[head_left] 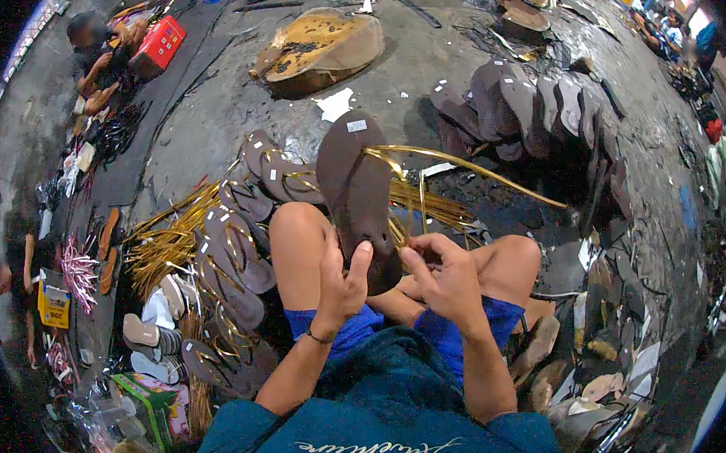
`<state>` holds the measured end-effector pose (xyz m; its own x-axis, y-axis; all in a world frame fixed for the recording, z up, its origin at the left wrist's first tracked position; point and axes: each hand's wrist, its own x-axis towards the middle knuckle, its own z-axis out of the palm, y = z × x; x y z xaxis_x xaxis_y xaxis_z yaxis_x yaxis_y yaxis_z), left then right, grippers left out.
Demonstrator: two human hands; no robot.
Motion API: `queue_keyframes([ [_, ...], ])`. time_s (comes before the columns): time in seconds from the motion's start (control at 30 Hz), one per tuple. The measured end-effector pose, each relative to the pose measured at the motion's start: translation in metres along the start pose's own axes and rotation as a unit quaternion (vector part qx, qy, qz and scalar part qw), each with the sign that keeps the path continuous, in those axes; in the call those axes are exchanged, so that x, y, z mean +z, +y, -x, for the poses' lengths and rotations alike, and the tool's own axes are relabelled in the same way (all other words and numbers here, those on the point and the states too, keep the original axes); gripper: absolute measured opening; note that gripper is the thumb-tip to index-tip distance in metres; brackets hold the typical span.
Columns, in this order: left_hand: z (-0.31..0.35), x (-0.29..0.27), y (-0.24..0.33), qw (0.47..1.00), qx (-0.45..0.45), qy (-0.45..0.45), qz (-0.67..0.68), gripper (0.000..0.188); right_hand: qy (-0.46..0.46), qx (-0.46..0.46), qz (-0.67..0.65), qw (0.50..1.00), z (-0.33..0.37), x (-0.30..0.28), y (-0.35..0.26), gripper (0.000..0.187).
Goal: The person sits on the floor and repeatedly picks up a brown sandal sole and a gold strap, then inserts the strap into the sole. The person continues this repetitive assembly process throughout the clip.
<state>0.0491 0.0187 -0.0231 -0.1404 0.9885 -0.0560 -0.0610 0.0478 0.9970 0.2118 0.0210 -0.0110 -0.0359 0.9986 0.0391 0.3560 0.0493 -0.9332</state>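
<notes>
Both hands work over the knees. Left hand (340, 282) has its fingers clamped on the heel of a brown sandal sole (358, 194). Right hand (442, 276) pinches a gold strap (468, 166). The sole looks light and bendy; the heel seems the best place to grip it.

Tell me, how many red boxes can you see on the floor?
1. The red box lies at the upper left of the floor, beside a seated person. Others may be hidden among the clutter along the left edge.
</notes>
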Motion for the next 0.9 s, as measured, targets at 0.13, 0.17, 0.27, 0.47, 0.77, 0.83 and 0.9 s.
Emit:
queue_keyframes([
  [0.13, 0.004, 0.002, 0.004, 0.992, 0.074, -0.052, -0.084, 0.041, 0.014, 0.028, -0.081, 0.996, -0.011, 0.002, 0.001, 0.013],
  [0.17, 0.002, 0.006, 0.009, 0.993, 0.077, -0.043, -0.082, 0.042, 0.013, 0.017, -0.064, 0.998, -0.012, -0.001, -0.007, 0.014],
  [0.27, 0.001, 0.011, 0.009, 0.989, 0.118, -0.026, -0.088, 0.030, 0.034, 0.019, -0.062, 0.997, -0.013, 0.002, -0.013, 0.014],
  [0.47, 0.003, 0.010, 0.011, 0.996, 0.061, -0.012, -0.069, 0.031, 0.054, -0.166, 0.034, 0.984, -0.011, 0.011, 0.002, 0.012],
  [0.77, 0.001, -0.003, -0.005, 0.998, 0.002, -0.062, 0.032, 0.033, -0.059, -0.035, -0.104, 0.992, -0.019, 0.001, 0.007, 0.018],
  [0.83, -0.003, -0.010, -0.005, 0.986, -0.061, -0.091, 0.122, 0.036, -0.086, 0.127, -0.403, 0.902, -0.018, -0.002, 0.000, 0.021],
  [0.9, -0.003, -0.011, 0.004, 0.973, -0.122, -0.117, 0.160, 0.041, -0.169, 0.149, -0.481, 0.847, -0.010, 0.009, 0.032, 0.023],
])
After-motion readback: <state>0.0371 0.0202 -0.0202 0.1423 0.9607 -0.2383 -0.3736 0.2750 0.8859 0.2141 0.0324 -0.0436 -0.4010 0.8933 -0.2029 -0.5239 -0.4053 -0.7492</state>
